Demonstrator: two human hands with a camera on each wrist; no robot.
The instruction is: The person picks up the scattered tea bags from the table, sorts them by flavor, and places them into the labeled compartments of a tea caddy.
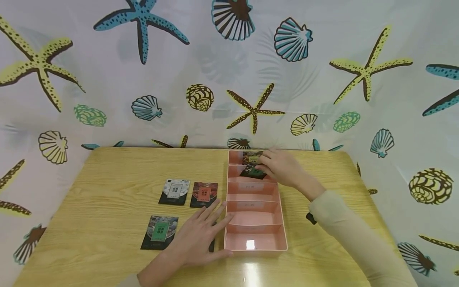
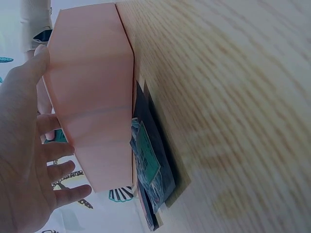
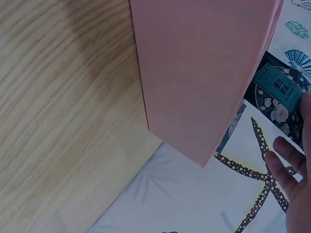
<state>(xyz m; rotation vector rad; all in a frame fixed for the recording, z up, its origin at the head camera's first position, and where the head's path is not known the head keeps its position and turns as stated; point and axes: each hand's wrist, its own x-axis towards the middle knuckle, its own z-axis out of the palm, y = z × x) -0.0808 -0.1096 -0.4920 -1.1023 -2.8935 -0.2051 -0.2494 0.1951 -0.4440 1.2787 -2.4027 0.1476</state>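
A pink compartment box (image 1: 256, 218) stands lengthwise on the table. In its second compartment from the back, my right hand (image 1: 281, 167) pinches a dark tea sachet; the right wrist view shows that tea sachet (image 3: 279, 87) with its teal label. Another tea sachet (image 1: 251, 157) with a yellowish label sits in the rearmost compartment. My left hand (image 1: 201, 233) lies spread along the box's left side, fingertips at its rim. Left of the box lie a white-labelled sachet (image 1: 174, 191), a red-labelled sachet (image 1: 204, 194) and a green-labelled sachet (image 1: 159, 232). A dark corner shows beneath the left hand, mostly hidden.
The wooden table (image 1: 122, 175) extends on both sides of the box. Behind it hangs a white cloth (image 1: 172, 79) printed with shells and starfish. Small label strips (image 1: 251, 186) mark the box's dividers. A small black object (image 1: 310, 218) shows by the right sleeve.
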